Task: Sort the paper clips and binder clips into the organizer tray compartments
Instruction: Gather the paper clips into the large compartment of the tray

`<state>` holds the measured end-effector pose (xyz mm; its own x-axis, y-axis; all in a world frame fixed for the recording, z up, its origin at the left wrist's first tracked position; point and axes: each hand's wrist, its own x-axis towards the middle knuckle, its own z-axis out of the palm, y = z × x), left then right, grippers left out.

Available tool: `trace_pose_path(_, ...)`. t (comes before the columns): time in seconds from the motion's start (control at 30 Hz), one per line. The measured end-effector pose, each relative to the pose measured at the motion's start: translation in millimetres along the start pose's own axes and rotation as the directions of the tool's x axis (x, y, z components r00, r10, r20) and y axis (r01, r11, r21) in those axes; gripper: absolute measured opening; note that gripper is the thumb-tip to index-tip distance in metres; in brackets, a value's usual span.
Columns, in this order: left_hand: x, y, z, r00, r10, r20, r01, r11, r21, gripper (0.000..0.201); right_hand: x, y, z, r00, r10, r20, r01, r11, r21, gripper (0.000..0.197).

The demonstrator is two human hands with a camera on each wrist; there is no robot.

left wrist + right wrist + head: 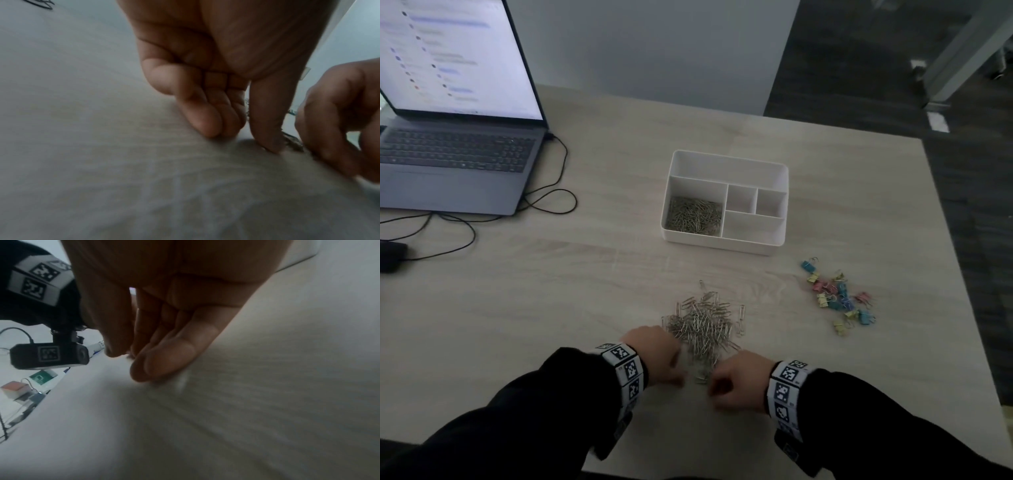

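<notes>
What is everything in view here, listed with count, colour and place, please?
organizer tray: one, white, five compartments, table centre
paper clips in tray: many, silver, near-left compartment
loose paper clips: a heap, silver, on the table in front of the tray
binder clips: a scatter, blue, pink, yellow, right of the heap
laptop: one, grey, open, far left
cables: black, beside the laptop
table: one, light wood
left hand: fingers curled at the heap's near edge
right hand: likewise, opposite

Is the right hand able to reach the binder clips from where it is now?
Probably yes. The right hand is at the near end of the paper clips; the binder clips lie to its right on bare table, nothing between.
</notes>
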<state>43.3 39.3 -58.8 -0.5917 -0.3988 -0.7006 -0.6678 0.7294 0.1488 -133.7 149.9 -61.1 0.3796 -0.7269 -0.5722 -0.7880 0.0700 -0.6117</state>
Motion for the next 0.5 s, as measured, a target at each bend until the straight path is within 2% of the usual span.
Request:
trace_pose_path(0.07, 5.2, 3.0, -1.9, 0.998, 0.044, -0.055, -0.048, 0.996, -0.072, 0.030, 9.3, -7.1, 2.7, 1.000, 0.005, -0.013, -0.004, 1.000, 0.014, 0.027)
trace_pose_path(0.23, 13.7, -1.7, -10.1, 0.974, 0.090, -0.208, -0.134, 0.969, -0.209, 0.018, 22.3, -5.4, -8.5, 0.972, 0.029, -0.233, -0.018, 0.999, 0.047, 0.028)
trace_pose_path(0.33, 11.1, -15.0, -12.3, 0.946, 0.036, -0.321, -0.133, 0.949, -0.285, 0.013, 17.3, 3.8, -20.2, 0.918, 0.043, -0.395, 0.015, 0.990, 0.142, 0.022)
trace_pose_path(0.4, 7.9, -25.7, -12.7, 0.925, -0.046, -0.376, -0.092, 0.936, -0.340, 0.022, 8.7, 12.8, -30.1, 0.862, 0.140, -0.487, -0.057, 0.982, 0.182, 0.021)
trace_pose_path(0.43, 6.8, -30.6, -12.4, 0.919, -0.091, -0.383, -0.058, 0.931, -0.361, 0.033, 4.5, 17.7, -34.1, 0.838, 0.204, -0.506, -0.122, 0.974, 0.191, 0.029)
trace_pose_path(0.5, 3.2, -35.6, -13.6, 0.922, -0.160, -0.352, 0.019, 0.928, -0.373, 0.069, -0.1, 27.1, -38.1, 0.807, 0.348, -0.478, -0.277, 0.937, 0.214, 0.058)
